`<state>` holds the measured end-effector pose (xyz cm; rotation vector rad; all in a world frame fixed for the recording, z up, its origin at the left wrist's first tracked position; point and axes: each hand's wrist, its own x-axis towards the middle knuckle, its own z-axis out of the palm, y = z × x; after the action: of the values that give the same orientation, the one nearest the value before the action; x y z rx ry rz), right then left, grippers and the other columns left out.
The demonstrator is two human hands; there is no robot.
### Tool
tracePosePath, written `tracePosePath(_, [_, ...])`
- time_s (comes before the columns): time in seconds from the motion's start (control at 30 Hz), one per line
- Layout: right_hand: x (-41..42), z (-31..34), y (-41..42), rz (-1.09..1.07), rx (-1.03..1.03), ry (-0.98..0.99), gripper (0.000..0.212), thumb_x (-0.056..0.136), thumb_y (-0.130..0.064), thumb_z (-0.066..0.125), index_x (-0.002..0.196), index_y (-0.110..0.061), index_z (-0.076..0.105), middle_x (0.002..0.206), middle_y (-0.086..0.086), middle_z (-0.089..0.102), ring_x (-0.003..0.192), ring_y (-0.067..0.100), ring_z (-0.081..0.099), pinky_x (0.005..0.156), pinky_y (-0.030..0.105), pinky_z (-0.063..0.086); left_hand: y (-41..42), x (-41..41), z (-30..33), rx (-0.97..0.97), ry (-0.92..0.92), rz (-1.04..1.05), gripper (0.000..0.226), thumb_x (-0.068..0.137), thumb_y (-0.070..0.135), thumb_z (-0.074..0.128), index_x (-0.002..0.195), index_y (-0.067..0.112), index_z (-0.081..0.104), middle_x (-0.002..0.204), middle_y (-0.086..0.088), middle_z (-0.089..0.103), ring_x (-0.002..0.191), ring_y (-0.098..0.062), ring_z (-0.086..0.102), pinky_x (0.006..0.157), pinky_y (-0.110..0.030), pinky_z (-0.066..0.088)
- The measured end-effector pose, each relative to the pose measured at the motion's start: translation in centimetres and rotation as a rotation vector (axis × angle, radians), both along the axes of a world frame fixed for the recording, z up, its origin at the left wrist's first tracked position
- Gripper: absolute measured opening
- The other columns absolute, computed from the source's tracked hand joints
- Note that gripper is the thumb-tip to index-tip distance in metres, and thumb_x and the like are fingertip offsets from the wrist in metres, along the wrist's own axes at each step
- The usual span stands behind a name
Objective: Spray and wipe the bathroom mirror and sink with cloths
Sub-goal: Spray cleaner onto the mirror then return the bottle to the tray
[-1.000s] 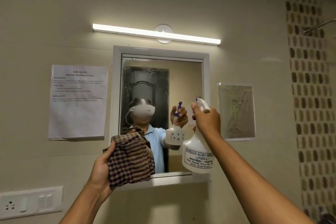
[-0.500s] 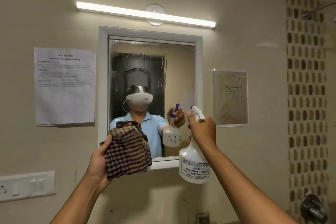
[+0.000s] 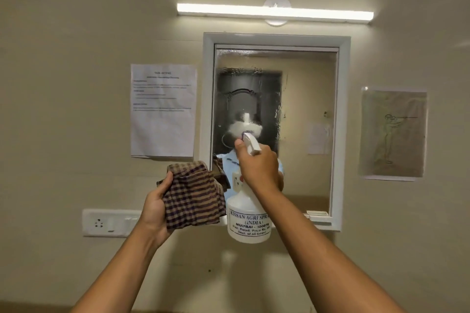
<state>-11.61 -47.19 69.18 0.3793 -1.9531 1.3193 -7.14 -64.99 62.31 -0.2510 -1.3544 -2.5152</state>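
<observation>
Since earlier, right hand (image 3: pixel 258 168) has swung spray bottle (image 3: pixel 248 221) to mirror (image 3: pixel 305 114) centre, fingers wrapped on trigger; left hand (image 3: pixel 155 207) clutches checked cloth (image 3: pixel 194 197). Risk: drips running before wiping.

A beige wall (image 3: pixel 76 33) fills the frame. A lit tube light (image 3: pixel 274 13) runs across the upper centre. A printed notice (image 3: pixel 163 110) hangs centre left, a line drawing (image 3: pixel 393 133) at right, and a white switchboard (image 3: pixel 109 222) sits lower left.
</observation>
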Motion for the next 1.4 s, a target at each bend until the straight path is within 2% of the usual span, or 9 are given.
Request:
tracePosePath(0.3, [0.4,-3.3,-2.7,0.052,0.059,-0.091,0.037,0.096,-0.045,0.054,0.064,-0.028,0.053,0.063,-0.006,0.060,0.065,0.018,0.066,0.066,0.042,0.061,-3.1,0.6,-0.2,0.043,0.053,0.013,0.058,0.103,0.044,0.035,0.091,0.012,0.082,0.110,-0.015,0.075,0.096,-0.031,0.074,0.073,-0.045,0.062])
tracePosePath(0.47, [0.1,-4.4,2.0,-0.054,-0.026,-0.074,0.030,0.096,-0.042,0.058,0.102,-0.016,0.071,0.085,-0.005,0.059,0.083,0.016,0.062,0.077,0.028,0.052,-2.4,-0.8,-0.6,0.053,0.066,-0.055,0.056,0.101,0.045,0.037,0.099,0.010,0.080,0.118,-0.018,0.071,0.104,-0.034,0.071,0.082,-0.053,0.058])
tracePosePath(0.57, [-0.4,-4.7,6.1,-0.154,-0.049,-0.115,0.042,0.092,-0.054,0.054,0.094,-0.017,0.073,0.088,0.003,0.071,0.074,0.019,0.068,0.067,0.034,0.059,-0.7,-1.8,-0.8,0.054,0.063,-0.085,0.053,0.102,0.044,0.038,0.097,0.012,0.080,0.116,-0.016,0.073,0.102,-0.033,0.072,0.077,-0.050,0.061])
tracePosePath(0.67, [0.0,-4.9,10.3,-0.225,-0.100,-0.151,0.029,0.095,-0.048,0.057,0.087,-0.022,0.066,0.071,-0.004,0.063,0.062,0.007,0.058,0.051,0.024,0.042,1.4,-2.8,-0.9,0.048,0.061,-0.127,0.051,0.102,0.045,0.040,0.099,0.014,0.079,0.118,-0.015,0.072,0.103,-0.033,0.071,0.075,-0.049,0.062])
tracePosePath(0.83, [1.2,-7.1,15.2,-0.364,-0.146,-0.170,0.031,0.093,-0.048,0.059,0.075,-0.023,0.059,0.076,0.006,0.066,0.076,0.030,0.067,0.068,0.039,0.056,5.2,-3.7,-1.0,0.013,0.069,-0.202,0.051,0.103,0.045,0.037,0.102,0.014,0.079,0.118,-0.013,0.072,0.105,-0.031,0.071,0.084,-0.050,0.059])
tracePosePath(0.97, [1.8,-10.1,16.6,-0.394,-0.169,-0.206,0.038,0.092,-0.050,0.059,0.064,-0.024,0.054,0.068,0.004,0.063,0.074,0.031,0.066,0.067,0.039,0.055,6.5,-4.0,-1.5,-0.013,0.064,-0.215,0.047,0.101,0.046,0.039,0.115,0.015,0.071,0.124,-0.012,0.070,0.109,-0.031,0.069,0.088,-0.050,0.058])
tracePosePath(1.1, [2.1,-12.5,15.6,-0.360,-0.145,-0.205,0.032,0.093,-0.048,0.060,0.070,-0.026,0.057,0.063,-0.002,0.059,0.070,0.027,0.064,0.061,0.033,0.048,5.8,-3.5,-1.9,-0.002,0.052,-0.197,0.049,0.100,0.045,0.040,0.098,0.017,0.080,0.118,-0.010,0.073,0.104,-0.029,0.072,0.082,-0.048,0.060])
tracePosePath(1.27, [1.9,-13.4,9.9,-0.220,-0.134,-0.161,0.035,0.092,-0.048,0.060,0.065,-0.027,0.057,0.062,-0.005,0.060,0.063,0.023,0.065,0.059,0.042,0.057,2.3,-1.9,-2.0,0.028,0.037,-0.113,0.048,0.095,0.047,0.044,0.099,0.016,0.080,0.121,-0.012,0.071,0.106,-0.030,0.071,0.079,-0.048,0.061])
tracePosePath(1.4, [2.1,-13.2,3.8,-0.122,0.003,-0.143,0.037,0.094,-0.048,0.057,0.076,-0.016,0.065,0.071,0.002,0.067,0.070,0.025,0.062,0.062,0.037,0.050,-1.4,0.1,-2.2,0.035,0.069,-0.050,0.053,0.101,0.046,0.037,0.097,0.017,0.081,0.117,-0.010,0.073,0.105,-0.027,0.071,0.082,-0.046,0.060])
